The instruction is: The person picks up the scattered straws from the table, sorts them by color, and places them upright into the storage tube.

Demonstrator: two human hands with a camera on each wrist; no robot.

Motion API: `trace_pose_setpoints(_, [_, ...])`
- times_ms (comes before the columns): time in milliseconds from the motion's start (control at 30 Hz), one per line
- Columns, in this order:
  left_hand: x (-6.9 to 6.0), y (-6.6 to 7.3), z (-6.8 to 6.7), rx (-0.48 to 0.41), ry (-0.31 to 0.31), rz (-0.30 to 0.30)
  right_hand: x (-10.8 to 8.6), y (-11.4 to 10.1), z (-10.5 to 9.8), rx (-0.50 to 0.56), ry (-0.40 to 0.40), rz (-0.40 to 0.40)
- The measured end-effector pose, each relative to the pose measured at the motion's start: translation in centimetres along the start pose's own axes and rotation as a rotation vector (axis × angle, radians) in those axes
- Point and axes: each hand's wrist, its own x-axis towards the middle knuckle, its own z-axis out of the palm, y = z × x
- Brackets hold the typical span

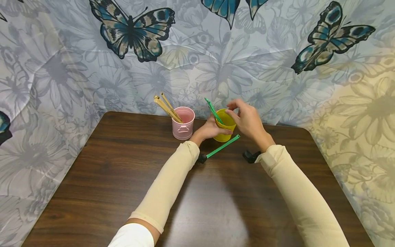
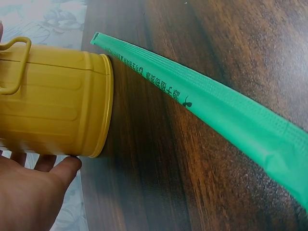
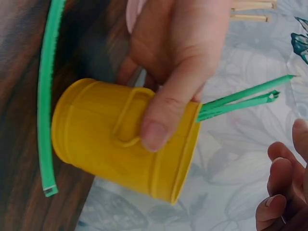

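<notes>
My left hand (image 1: pixel 209 129) grips the small yellow bucket (image 1: pixel 222 138) from its left side. In the right wrist view, the left thumb presses over the wire handle of the bucket (image 3: pixel 110 134). Green wrapped straws (image 1: pixel 213 110) stick up out of it, leaning left. At the right of the rim is my right hand (image 1: pixel 248 118), fingers loosely bent with nothing between them. In front of the bucket, a single green wrapped straw (image 1: pixel 223 146) lies slantwise on the table; printed lettering shows on this straw (image 2: pixel 192 101) in the left wrist view.
A pink bucket (image 1: pixel 182 132) stands left of the yellow one, holding tan wrapped sticks (image 1: pixel 166 108). Both buckets are near the back edge of the dark wooden table (image 1: pixel 123 171). Behind hangs a butterfly-patterned cloth (image 1: pixel 216 61). Black wrist-worn pieces (image 1: pixel 249 156) sit at both wrists.
</notes>
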Motion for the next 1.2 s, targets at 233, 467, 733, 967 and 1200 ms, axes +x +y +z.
trace_pose_setpoints(233, [-0.6, 1.2, -0.2, -0.023, -0.030, -0.034, -2.5, 0.2, 0.1, -0.025, -0.038, 0.005])
trace_pose_setpoints(467, [0.0, -0.4, 0.2, 0.049, 0.022, -0.060, -5.5, 0.8, 0.6, -0.022, -0.054, 0.014])
trace_pose_setpoints(733, [-0.1, -0.5, 0.2, 0.064, 0.035, -0.065, -8.3, 0.9, 2.1, -0.001, -0.107, -0.007])
trace_pose_setpoints(967, [-0.1, -0.3, 0.1, 0.048, 0.016, -0.061, -9.8, 0.8, 4.0, 0.070, -0.261, 0.021])
trace_pose_setpoints(1200, [-0.4, -0.2, 0.0, 0.057, 0.013, -0.099, -10.5, 0.6, 5.8, 0.084, -0.423, -0.001])
